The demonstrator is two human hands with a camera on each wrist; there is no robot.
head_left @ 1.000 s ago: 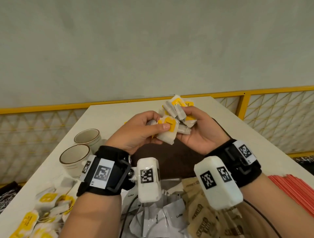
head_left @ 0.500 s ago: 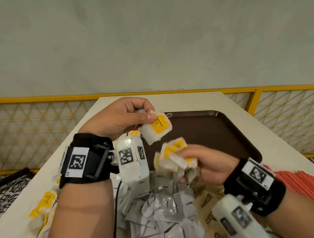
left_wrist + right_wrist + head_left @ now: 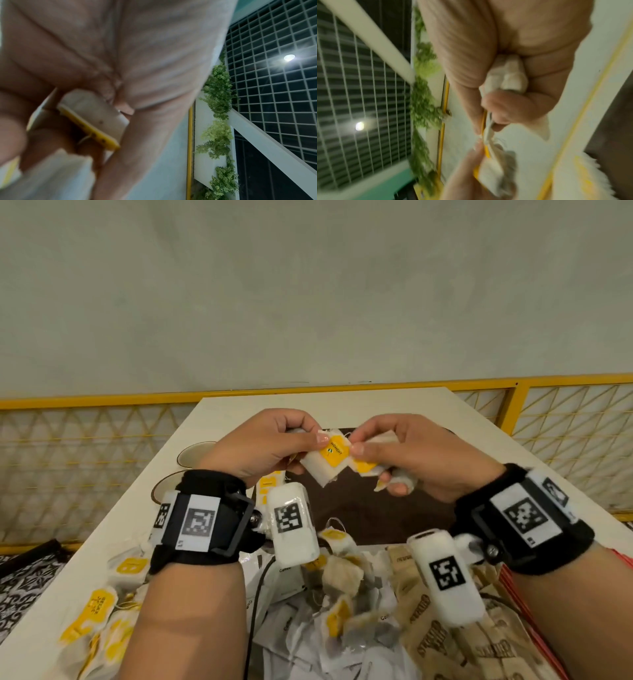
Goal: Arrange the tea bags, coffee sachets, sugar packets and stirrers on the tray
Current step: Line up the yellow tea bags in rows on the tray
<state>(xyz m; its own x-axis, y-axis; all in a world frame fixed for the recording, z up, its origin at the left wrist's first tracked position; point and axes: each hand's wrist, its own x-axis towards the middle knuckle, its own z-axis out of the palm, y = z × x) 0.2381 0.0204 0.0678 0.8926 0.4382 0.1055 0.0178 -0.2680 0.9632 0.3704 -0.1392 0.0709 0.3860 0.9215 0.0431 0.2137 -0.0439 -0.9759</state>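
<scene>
While raised above the brown tray (image 3: pixel 373 515): both hands sharing one yellow-tagged tea bag (image 3: pixel 328 462).
Left hand (image 3: pixel 270 446) pinches it; right hand (image 3: pixel 411 453) pinches its tag, fingers curled round more tea bags (image 3: pixel 387 474). Coffee sachets (image 3: pixel 294 625) heaped nearer than the tray.

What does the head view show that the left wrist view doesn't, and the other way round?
Only the head view shows the brown tray, the right hand gripping more tea bags, the cups, and the piles of coffee sachets and sugar packets on the table. Only the left wrist view shows a plant wall, a ceiling grid and a lamp. Both show the left hand pinching a yellow-tagged tea bag.
</scene>
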